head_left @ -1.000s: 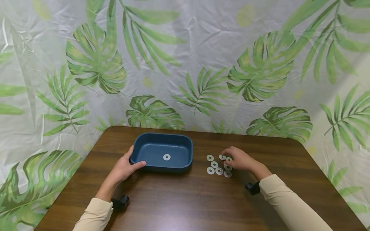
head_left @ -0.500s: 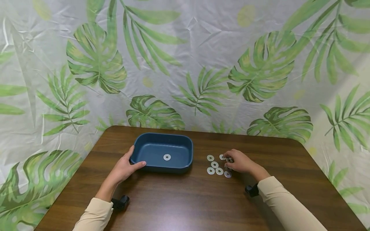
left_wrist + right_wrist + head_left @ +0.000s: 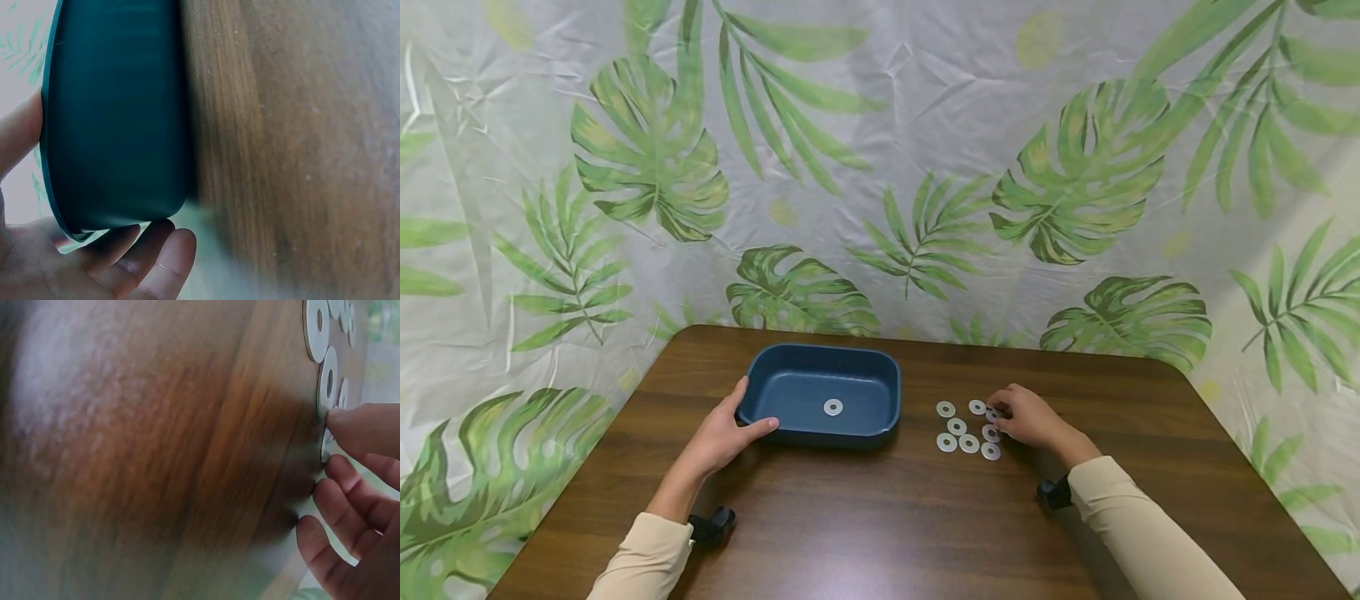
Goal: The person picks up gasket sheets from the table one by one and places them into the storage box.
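A dark blue rectangular tub [image 3: 820, 360] stands left of centre, with one flat metal washer [image 3: 832, 407] lying inside. My left hand [image 3: 718, 433] grips its left end, the thumb over the front rim and the fingers along the outside wall [image 3: 112, 125]. To the right of the tub, several silver washers [image 3: 957, 427] lie loosely grouped on the wood. My right hand [image 3: 1033, 421] is low over their right side and pinches a washer [image 3: 993, 414] between thumb and fingers. In the right wrist view that washer [image 3: 324, 445] shows nearly edge-on, partly hidden by the thumb tip.
The brown wooden table [image 3: 880, 517] has rounded far corners. Behind it hangs a pale curtain [image 3: 940, 125] printed with green leaves. Black wrist devices sit at both cuffs, the left one [image 3: 713, 527] close to the tabletop.
The right hand has shifted slightly right among the washers, uncovering more of the far one beside it. The left hand, the tub and the washer inside have stayed in place.
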### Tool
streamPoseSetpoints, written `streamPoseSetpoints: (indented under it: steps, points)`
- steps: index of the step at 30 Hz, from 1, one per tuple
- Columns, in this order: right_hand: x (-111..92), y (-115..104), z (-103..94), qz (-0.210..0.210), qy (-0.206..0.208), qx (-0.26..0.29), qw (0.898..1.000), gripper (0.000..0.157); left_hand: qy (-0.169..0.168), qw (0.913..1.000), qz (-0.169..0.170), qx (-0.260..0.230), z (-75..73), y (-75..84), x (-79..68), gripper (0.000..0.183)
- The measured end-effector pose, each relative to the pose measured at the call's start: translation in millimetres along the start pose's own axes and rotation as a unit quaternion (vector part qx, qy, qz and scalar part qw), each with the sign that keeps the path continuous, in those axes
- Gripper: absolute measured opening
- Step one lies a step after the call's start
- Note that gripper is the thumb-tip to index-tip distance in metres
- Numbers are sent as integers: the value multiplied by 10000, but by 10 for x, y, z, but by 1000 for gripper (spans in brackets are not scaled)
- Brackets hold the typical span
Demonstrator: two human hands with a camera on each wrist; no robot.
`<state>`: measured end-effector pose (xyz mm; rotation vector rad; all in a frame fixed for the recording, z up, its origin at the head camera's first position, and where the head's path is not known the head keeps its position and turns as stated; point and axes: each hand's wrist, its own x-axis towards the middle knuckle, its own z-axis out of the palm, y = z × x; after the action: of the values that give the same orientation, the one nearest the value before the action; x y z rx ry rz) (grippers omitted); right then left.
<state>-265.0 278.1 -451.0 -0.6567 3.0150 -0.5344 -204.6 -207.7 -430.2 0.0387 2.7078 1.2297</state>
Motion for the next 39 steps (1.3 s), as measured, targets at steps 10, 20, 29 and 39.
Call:
streamPoseSetpoints:
  steps: [10,20,29,39]
  points:
    - [29,51,-3,53,-105,60,9999,21,20,10000,-2,10,7,-13,10,103]
    - [49,111,-7,12,-106,-115,9999,23,-17,10000,3,30,5,0,-1,102]
    - [67,150,-9,149,-16,99,9998,24,-29,10000,33,-22,4,-12,-2,102]
    - [97,165,-26,227,-61,408,9989,18,-2,10000,49,-11,2,-22,-6,102]
